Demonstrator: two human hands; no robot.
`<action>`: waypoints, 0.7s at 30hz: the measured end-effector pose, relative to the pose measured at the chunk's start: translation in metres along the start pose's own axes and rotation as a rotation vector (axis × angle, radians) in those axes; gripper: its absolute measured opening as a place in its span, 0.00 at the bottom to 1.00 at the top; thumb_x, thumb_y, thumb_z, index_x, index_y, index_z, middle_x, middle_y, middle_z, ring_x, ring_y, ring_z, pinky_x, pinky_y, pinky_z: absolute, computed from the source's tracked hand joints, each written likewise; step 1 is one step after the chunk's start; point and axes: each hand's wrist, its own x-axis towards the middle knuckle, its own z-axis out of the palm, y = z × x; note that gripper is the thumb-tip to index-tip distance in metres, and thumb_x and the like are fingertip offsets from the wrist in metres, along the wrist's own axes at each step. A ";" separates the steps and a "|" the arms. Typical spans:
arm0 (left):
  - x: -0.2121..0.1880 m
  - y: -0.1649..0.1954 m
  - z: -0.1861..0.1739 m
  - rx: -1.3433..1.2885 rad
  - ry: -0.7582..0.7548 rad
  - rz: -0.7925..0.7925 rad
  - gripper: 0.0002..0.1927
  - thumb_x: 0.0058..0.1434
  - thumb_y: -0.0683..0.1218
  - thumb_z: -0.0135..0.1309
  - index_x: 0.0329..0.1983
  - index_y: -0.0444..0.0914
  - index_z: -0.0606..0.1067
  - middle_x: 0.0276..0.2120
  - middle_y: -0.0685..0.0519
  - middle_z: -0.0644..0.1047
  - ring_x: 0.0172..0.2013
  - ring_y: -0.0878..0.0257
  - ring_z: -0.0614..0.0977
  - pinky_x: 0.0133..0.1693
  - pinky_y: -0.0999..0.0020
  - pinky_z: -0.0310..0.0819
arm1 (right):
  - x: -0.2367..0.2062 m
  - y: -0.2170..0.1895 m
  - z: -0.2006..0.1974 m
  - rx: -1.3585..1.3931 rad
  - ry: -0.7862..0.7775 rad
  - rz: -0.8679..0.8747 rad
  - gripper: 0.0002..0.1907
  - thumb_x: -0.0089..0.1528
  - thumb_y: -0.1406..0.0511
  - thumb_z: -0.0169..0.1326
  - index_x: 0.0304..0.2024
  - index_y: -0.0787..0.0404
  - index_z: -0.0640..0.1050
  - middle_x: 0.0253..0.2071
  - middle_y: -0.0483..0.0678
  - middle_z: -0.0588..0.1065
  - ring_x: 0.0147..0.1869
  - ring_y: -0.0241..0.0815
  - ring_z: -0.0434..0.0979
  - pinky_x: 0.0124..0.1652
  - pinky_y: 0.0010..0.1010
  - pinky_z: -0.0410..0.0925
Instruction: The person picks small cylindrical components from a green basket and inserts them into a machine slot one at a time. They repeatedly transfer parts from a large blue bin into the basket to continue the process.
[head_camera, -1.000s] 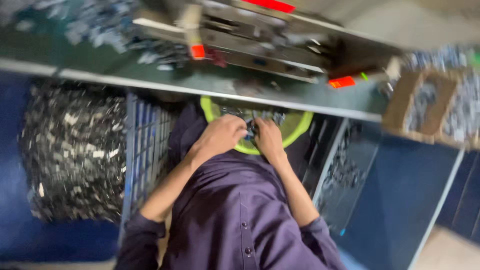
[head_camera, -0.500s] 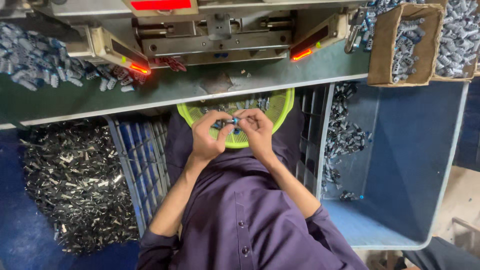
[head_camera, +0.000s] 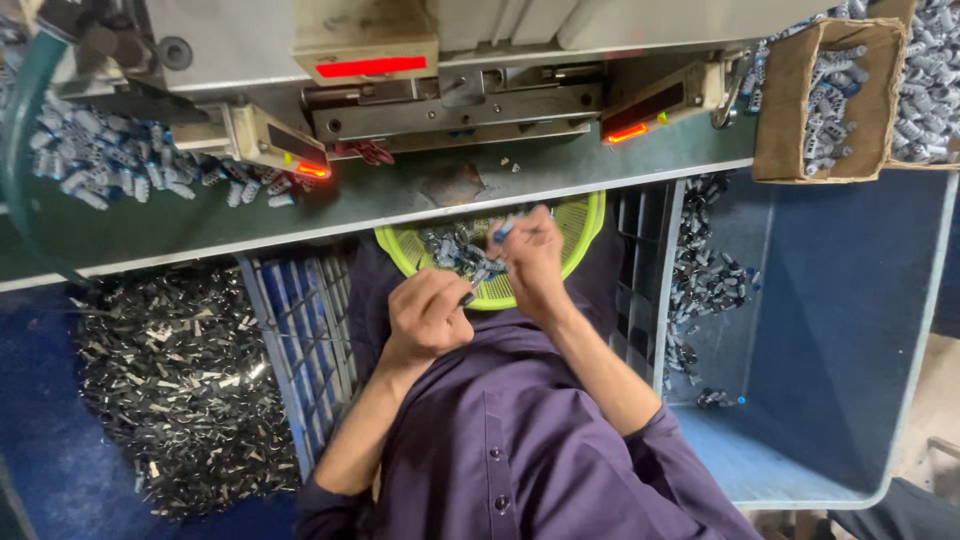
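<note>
Far left, below the worktop's (head_camera: 300, 215) near edge: a heap of dark metal scrap pieces (head_camera: 170, 390) on the floor, likely dropped there to stay out of the work zone. On the worktop's left end, a loose pile of small blue-grey parts (head_camera: 95, 165), stacked within arm's reach of the machine (head_camera: 450, 90) that runs along the back edge, its red lamps lit. A blue slatted crate (head_camera: 300, 340) stands on end beside the person's left side. Centre, just under the worktop's near edge: a yellow-green mesh basket (head_camera: 575, 235) resting in the lap, holding small grey parts, probably set there so both hands can pick without reaching. Left hand (head_camera: 425, 320) is curled nearly closed, fingers pinched on a small dark part (head_camera: 468, 297) poking out toward the basket. Right hand (head_camera: 530, 255) is over the basket, fingertips narrowed on a small blue-tipped part (head_camera: 503, 230) raised above the rim; the two parts sit close together, not clearly touching. Right of the lap: a large blue bin (head_camera: 850, 330), a scatter of the same parts along its left wall, the rest bare. At the worktop's right end, a cardboard box (head_camera: 800, 110) full of blue-grey parts, open side up for access.
</note>
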 end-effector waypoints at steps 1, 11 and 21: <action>0.001 0.001 -0.002 -0.035 0.036 -0.055 0.13 0.47 0.30 0.52 0.36 0.33 0.75 0.33 0.47 0.76 0.33 0.50 0.81 0.37 0.59 0.79 | 0.005 -0.009 0.007 -0.088 -0.012 -0.060 0.15 0.61 0.83 0.52 0.40 0.63 0.65 0.38 0.57 0.78 0.40 0.44 0.80 0.40 0.32 0.76; -0.025 -0.014 0.010 -0.625 -0.055 -1.006 0.05 0.59 0.35 0.54 0.38 0.31 0.77 0.42 0.47 0.83 0.30 0.57 0.84 0.31 0.65 0.79 | 0.114 -0.094 0.104 -1.270 -0.228 -1.163 0.17 0.51 0.82 0.55 0.39 0.62 0.77 0.37 0.48 0.80 0.43 0.55 0.80 0.42 0.41 0.74; -0.045 -0.022 0.008 -0.876 -0.226 -0.841 0.14 0.71 0.47 0.52 0.34 0.32 0.75 0.28 0.53 0.77 0.29 0.68 0.76 0.34 0.75 0.69 | 0.087 -0.124 0.105 -1.402 -0.416 -1.110 0.13 0.55 0.74 0.55 0.42 0.59 0.80 0.44 0.51 0.80 0.50 0.57 0.80 0.51 0.49 0.71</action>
